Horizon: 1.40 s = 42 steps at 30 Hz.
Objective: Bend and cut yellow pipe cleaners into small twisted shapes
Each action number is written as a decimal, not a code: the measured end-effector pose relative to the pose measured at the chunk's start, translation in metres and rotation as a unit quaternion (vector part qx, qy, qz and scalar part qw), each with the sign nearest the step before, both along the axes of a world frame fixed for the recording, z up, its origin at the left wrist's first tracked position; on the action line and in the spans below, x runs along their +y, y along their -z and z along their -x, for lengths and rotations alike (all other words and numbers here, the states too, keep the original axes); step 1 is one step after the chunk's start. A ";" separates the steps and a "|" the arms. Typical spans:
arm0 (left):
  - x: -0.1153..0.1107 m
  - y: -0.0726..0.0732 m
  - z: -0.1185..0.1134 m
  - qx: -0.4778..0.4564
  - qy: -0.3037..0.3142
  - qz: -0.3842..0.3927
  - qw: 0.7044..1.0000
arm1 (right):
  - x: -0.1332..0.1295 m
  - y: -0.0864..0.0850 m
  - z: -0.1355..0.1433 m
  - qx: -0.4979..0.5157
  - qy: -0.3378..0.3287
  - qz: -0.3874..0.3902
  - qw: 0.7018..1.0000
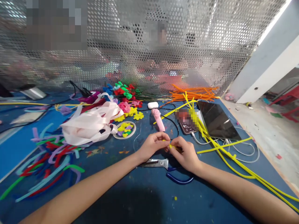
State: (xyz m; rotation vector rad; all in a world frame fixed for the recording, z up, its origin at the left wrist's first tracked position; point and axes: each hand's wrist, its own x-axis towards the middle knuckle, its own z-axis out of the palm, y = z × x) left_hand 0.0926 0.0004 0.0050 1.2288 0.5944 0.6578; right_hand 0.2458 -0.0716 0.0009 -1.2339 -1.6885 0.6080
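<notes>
My left hand (154, 144) and my right hand (184, 152) meet over the middle of the blue table, their fingertips almost touching. Between them is a small bent piece of yellow chenille stem (171, 146), pinched by the fingers of both hands. Most of that piece is hidden behind my fingers. Under my wrists lies a pair of scissors (155, 163) with dark blue handles (179, 179), partly covered by my hands. Just beyond my hands stands a pink handheld device (158, 119). Long yellow chenille stems (230, 155) run across the right side, past my right forearm.
White ribbon (88, 124), a round dish (133, 133) of small flowers and cut coloured stems (53, 158) lie leftward. Behind are colourful chenille flowers (126, 90) and orange stems (193, 93). A phone (187, 126), tablet (218, 119) and white cable (252, 152) lie right. Perforated metal (187, 62) closes the back.
</notes>
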 end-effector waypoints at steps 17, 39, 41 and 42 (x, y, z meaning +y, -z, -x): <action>0.014 0.006 0.004 -0.068 -0.090 0.203 0.973 | 0.004 -0.008 -0.010 -0.130 -0.282 -0.094 0.946; -0.004 0.004 0.002 0.110 -0.220 -0.113 0.963 | 0.002 -0.005 -0.003 -0.224 -0.127 -0.209 0.943; -0.005 0.003 0.002 0.120 -0.215 -0.116 0.962 | 0.002 -0.003 -0.004 -0.205 -0.146 -0.197 0.948; -0.006 0.002 0.002 0.122 -0.213 -0.114 0.962 | 0.002 -0.001 -0.004 -0.194 -0.156 -0.186 0.951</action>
